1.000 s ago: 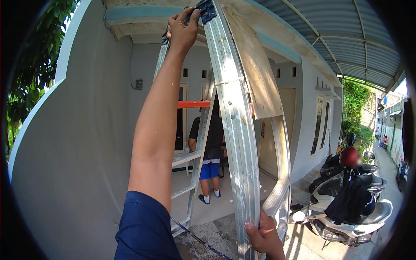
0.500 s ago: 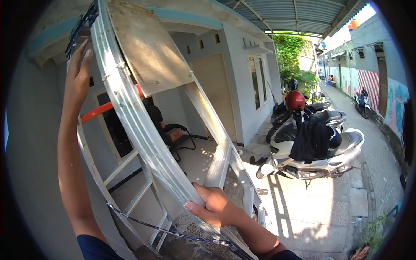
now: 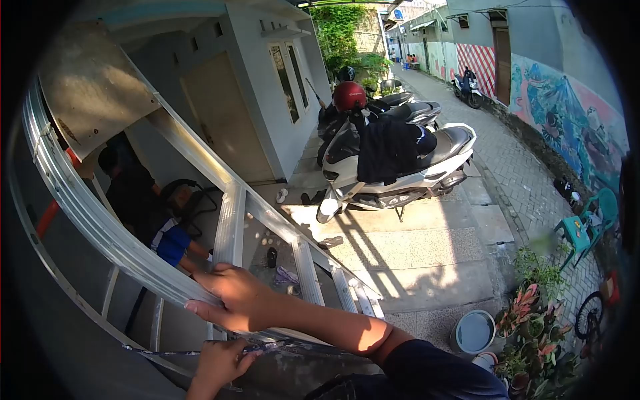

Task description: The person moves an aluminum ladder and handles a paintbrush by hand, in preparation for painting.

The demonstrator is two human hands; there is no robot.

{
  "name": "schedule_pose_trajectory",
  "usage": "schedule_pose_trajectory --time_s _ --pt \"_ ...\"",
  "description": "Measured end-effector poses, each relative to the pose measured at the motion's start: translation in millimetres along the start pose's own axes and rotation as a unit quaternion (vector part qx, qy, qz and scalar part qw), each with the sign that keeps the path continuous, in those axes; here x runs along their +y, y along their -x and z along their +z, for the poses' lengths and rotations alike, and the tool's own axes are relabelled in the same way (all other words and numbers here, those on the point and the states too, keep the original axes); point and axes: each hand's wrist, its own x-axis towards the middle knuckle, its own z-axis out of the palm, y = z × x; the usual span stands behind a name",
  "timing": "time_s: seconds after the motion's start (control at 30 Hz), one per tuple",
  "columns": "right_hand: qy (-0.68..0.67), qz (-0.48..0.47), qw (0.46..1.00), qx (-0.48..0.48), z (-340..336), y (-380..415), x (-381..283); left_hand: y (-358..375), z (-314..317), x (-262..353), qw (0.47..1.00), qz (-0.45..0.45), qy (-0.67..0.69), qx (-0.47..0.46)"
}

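Observation:
An aluminium stepladder (image 3: pixel 143 250) stands close in front of me, a worn wooden board (image 3: pixel 100 90) fixed across its upper part. My right hand (image 3: pixel 237 297) is wrapped around the near side rail, thumb on the front face. Below it, at the bottom of the view, my left hand (image 3: pixel 217 367) is closed at the dark, paint-spotted rope (image 3: pixel 163 351) that runs between the ladder's two halves. Its curled fingers appear to hold the rope. An orange-red bar (image 3: pixel 48 219) shows behind the rail.
Behind the ladder, a person in a dark shirt and blue shorts (image 3: pixel 170 240) bends low. Parked motorbikes (image 3: pixel 400 167), one carrying a red helmet (image 3: pixel 349 97), stand on the paving. Potted plants (image 3: pixel 527 327), a bucket (image 3: pixel 473 332) and green chairs (image 3: pixel 580 233) are at right.
My left hand has come down from the ladder's top to the rope. My right hand stays on the rail. The view has turned right and down; the person behind now shows more, bent over.

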Motion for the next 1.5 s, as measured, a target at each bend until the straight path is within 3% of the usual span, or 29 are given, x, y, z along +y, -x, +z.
schedule_pose_trajectory --time_s 0.07,0.1,0.17,0.27,0.33,0.43,0.47,0.53,0.57,0.63,0.67,0.73,0.77,0.83,0.87,0.93,1.0,1.03,1.07,1.13,1.2,1.3,1.37,1.5 --pt "0.005 -0.007 1.0 0.004 -1.9 -0.4 -1.0 0.8 -7.7 -9.3 0.995 0.022 -0.026 0.092" --pt "0.001 0.001 1.0 -0.004 -3.8 -0.3 -2.1 -1.2 -27.2 -5.2 0.995 0.025 -0.026 0.093" --pt "-0.006 0.013 1.0 -0.01 -5.2 0.3 -0.7 -5.8 -66.5 7.4 0.991 -0.05 0.025 0.12" --pt "-0.036 -0.008 0.996 -0.081 -17.9 -6.6 11.0 -5.5 -70.9 10.8 0.996 -0.033 0.059 0.063" --pt "-0.143 0.042 0.97 -0.193 -28.2 -12.5 15.8 -0.9 -70.8 7.3 0.994 -0.045 0.101 0.006" --pt "-0.149 0.056 0.967 -0.201 -38.6 -11.7 -5.1 -3.4 -63.8 10.7 0.989 -0.055 0.13 -0.031" --pt "-0.148 0.057 0.967 -0.201 -36.5 -10.8 -3.2 -4.6 -56.7 12.0 0.989 -0.055 0.131 -0.031" --pt "-0.132 -0.002 0.977 -0.171 -29.5 -9.9 3.5 -7.5 -35.0 14.8 0.986 -0.021 0.07 -0.151" --pt "-0.13 -0.002 0.977 -0.171 -28.9 -9.2 3.2 -8.8 -24.0 17.7 0.986 -0.02 0.07 -0.15" --pt "-0.1 0.017 0.98 -0.168 -27.3 -7.5 2.1 -7.4 2.1 20.4 0.962 -0.06 0.058 -0.261" --pt "-0.105 0.017 0.979 -0.174 -27.6 -6.3 2.0 -3.3 21.9 13.2 0.961 -0.066 0.062 -0.26" --pt "-0.036 0.028 0.986 -0.161 -25.6 -8.1 -0.7 15.9 72.7 -10.2 0.98 0.029 0.067 -0.185" --pt "-0.004 0.071 0.981 -0.183 -24.9 -10.0 -3.1 32.5 103.5 -25.8 0.984 -0.012 0.065 -0.163" --pt "-0.02 0.008 0.99 -0.142 -20.0 -11.6 -1.5 69.6 144.3 -55.3 0.984 0.05 -0.061 -0.158" --pt "0.016 0.025 0.989 -0.144 -14.6 -8.0 9.2 71.4 123.1 -54.1 0.989 -0.002 -0.068 -0.129" --pt "-0.027 0.055 0.991 -0.119 -16.0 -12.0 -10.0 47.3 28.9 -41.1 0.964 0.015 0.216 -0.156" --pt "-0.002 0.102 0.984 -0.144 -16.4 -15.2 -18.2 41.5 -100.3 -8.1 0.979 -0.023 0.202 0.027" --pt "0.013 0.085 0.986 -0.141 -12.0 -14.3 -11.1 49.1 -150.8 5.2 0.979 -0.041 0.137 0.145" --pt "-0.025 0.113 0.988 -0.105 -3.7 -16.3 -19.4 51.8 -183.8 -4.7 0.953 0.039 0.051 0.297" --pt "-0.06 0.141 0.986 -0.062 8.9 -19.3 -41.6 54.1 -255.1 -23.2 0.876 0.064 -0.047 0.475" --pt "0.092 0.116 0.989 0.023 18.2 -20.8 -55.3 37.1 -324.8 -53.7 0.775 0.1 -0.174 0.599" --pt "0.11 0.128 0.985 0.037 26.2 -27.9 -65.6 -7.0 -429.8 -106.5 0.576 0.184 -0.364 0.709" --pt "0.073 0.161 0.983 0.053 28.4 -24.2 -51.5 -17.5 -460.5 -111.5 0.656 0.138 -0.308 0.676" --pt "0.064 0.188 0.977 0.073 30.8 -22.9 -46.0 -43.1 -490.6 -133.7 0.63 0.15 -0.321 0.691"
